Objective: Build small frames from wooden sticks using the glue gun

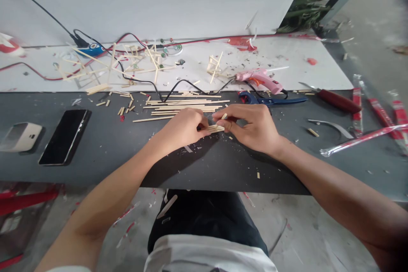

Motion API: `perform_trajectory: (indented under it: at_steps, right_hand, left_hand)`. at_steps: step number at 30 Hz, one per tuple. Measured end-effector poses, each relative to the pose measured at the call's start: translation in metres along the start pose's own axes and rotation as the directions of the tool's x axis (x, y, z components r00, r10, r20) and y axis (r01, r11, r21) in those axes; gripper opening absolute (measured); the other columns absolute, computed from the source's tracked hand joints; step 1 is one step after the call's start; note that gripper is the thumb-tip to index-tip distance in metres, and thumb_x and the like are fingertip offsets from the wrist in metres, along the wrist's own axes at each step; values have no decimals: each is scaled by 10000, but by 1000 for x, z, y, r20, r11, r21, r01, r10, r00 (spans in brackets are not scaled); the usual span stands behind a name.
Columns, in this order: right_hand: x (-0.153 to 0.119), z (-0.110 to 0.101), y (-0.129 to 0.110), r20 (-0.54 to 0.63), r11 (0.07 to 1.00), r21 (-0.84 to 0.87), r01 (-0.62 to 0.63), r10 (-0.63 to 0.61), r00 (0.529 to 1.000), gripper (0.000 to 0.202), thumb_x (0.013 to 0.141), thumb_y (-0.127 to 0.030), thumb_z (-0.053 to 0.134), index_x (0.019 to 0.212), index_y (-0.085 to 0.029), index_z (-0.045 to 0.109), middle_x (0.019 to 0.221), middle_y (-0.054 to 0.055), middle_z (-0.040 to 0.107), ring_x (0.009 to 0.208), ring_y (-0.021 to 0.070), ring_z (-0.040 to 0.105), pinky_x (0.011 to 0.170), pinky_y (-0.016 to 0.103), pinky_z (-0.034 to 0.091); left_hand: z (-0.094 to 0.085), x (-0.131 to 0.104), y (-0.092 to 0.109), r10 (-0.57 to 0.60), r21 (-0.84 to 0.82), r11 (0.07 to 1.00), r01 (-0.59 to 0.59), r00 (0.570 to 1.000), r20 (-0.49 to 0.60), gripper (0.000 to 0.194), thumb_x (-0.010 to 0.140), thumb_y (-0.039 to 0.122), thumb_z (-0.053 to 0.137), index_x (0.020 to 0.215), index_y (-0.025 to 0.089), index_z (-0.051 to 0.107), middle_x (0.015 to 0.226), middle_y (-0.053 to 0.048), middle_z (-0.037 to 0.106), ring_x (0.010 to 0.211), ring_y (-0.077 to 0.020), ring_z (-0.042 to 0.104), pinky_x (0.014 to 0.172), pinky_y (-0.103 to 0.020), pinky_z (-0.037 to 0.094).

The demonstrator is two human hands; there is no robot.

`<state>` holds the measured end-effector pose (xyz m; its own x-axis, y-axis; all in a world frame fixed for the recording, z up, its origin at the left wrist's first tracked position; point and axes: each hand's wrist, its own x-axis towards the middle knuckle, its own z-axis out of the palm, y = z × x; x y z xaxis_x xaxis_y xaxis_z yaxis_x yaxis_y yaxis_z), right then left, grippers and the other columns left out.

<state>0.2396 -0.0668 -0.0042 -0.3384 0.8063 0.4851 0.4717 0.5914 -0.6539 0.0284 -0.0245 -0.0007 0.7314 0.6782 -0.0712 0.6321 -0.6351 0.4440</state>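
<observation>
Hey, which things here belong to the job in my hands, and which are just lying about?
Probably the job:
- held sticks
- loose sticks
- stick frames
- pink glue gun

Probably just lying about:
- phone
- white device
- red wrappers

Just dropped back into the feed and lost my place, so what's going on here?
A person has both hands close together over the dark table. The left hand and right hand are pinching short wooden sticks between them. Longer sticks lie just beyond the hands. Farther back, a small stick frame stands on the white board, and a pink glue gun lies by its front edge, untouched.
</observation>
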Motion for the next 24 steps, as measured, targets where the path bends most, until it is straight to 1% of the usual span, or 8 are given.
perform_trajectory:
  at_steps: [5,7,11,15,18,21,23,24]
  right_hand:
    - [1,3,0,-72,998,-50,-24,20,997,124,887,-235,722,773,-188,725,745,21,737,627,135,628,592,264,454]
    - [2,3,-1,-73,998,-62,-32,27,997,131,875,-267,742,774,-185,721,720,19,723,599,131,604,573,267,443]
    - [1,2,-2,-42,999,-23,-32,31,999,123,903,-304,707,890,-188,744,791,29,744,599,127,604,586,271,462]
    - [1,3,0,-83,997,11,-79,80,993,152,905,-276,694,785,-187,721,743,24,730,610,130,605,577,266,460]
    - [1,3,2,-105,995,11,-98,98,990,193,879,-312,733,740,-182,700,725,28,718,607,132,600,561,265,454]
    - [2,2,2,-62,997,21,-81,82,995,155,878,-328,737,825,-182,730,774,35,731,616,133,612,581,268,475]
    - [1,1,2,-29,997,35,-64,65,997,124,895,-305,714,897,-186,748,828,41,748,639,135,628,603,272,489]
    - [1,1,2,-26,997,39,-59,60,998,115,903,-291,701,904,-188,751,835,42,752,649,137,633,609,274,489]
  left_hand:
    - [1,1,0,-1,4,1000,1,1000,-2,178,890,309,697,808,169,770,751,-47,641,668,-154,561,659,-303,383]
    - [0,1,0,-3,1,1000,3,1000,0,190,891,322,696,804,169,769,756,-48,641,661,-151,557,657,-303,381]
    - [-1,0,1,-10,-2,1000,10,1000,10,175,887,313,698,826,169,777,780,-54,655,668,-154,566,657,-303,386]
    - [-2,0,2,-14,0,1000,14,1000,11,152,884,283,692,836,173,785,782,-52,658,654,-150,566,659,-308,395]
    - [-2,0,3,-22,-22,1000,23,1000,7,134,876,270,703,826,176,784,792,-51,669,657,-151,571,668,-310,398]
    - [-2,0,3,-29,-31,999,29,999,15,138,873,283,708,832,176,785,800,-59,677,684,-165,586,677,-313,403]
    - [-3,0,3,-33,-28,999,34,999,27,142,875,287,706,852,175,790,812,-64,678,688,-169,585,669,-313,400]
    - [-3,0,3,-34,-24,999,34,999,31,145,878,287,702,861,175,792,816,-65,677,683,-169,581,662,-313,396]
